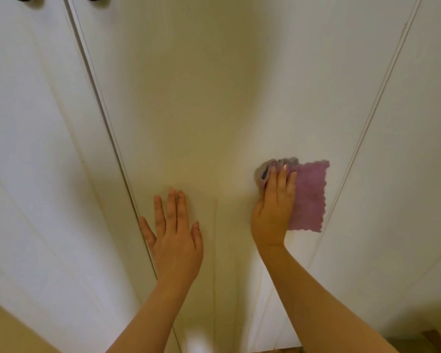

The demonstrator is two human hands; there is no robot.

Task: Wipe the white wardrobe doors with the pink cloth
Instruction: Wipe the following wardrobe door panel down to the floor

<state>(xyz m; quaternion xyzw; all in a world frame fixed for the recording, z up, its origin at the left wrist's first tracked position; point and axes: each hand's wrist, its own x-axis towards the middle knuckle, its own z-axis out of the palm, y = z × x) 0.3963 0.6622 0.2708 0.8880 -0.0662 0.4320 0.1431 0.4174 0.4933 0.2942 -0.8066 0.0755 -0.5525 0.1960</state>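
Right grip presses cloth flat-fingered, lower right — left grip splayed on door; best keep even pressure, overlapping strokes.

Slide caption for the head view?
Right hand presses pink cloth to white wardrobe door; left hand flat on the same door.

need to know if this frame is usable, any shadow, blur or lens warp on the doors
Head view: a broad soft shadow runs down the middle door. Head view: the door gap and panel lines splay outward, which is wide-angle warp. Head view: the left hand, right hand and pink cloth look fairly sharp.
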